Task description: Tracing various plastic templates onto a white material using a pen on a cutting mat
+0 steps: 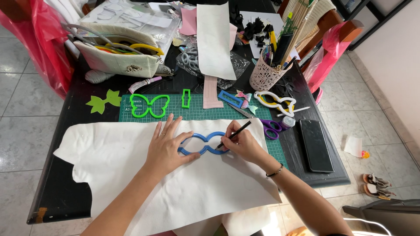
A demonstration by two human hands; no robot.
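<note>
Head view, looking straight down: a blue bow-shaped template point(204, 144) lies flat on a big sheet of white material point(131, 175), and both hands are on it. The left hand point(165, 147) is spread wide, fingers point(168, 124) splayed and flat, palm pressing the template's left loop; it grips nothing, and the pressing looks meant to stop the template sliding. The right hand point(244, 144) has its fingers closed round a black pen point(234, 134), tip down at the inner edge of the right loop, slanted so the point hugs the template's rim.

Beyond the fingertips, a green cutting mat point(210, 111) peeks out from under the sheet's far edge, carrying a green butterfly template point(149, 105), a small green rectangular frame point(186, 98) and a blue rectangular frame point(230, 99). Just past the pen hand sit purple-handled scissors point(267, 126), a white-and-yellow template point(275, 102) and, further out to the right, a dark phone point(316, 145). A green bow cut-out point(103, 101) lies off beyond the left hand's fingers. At the far side of the black bench point(57, 192): a cream pouch point(116, 54) and a lattice pen pot point(264, 75), all within reach.
</note>
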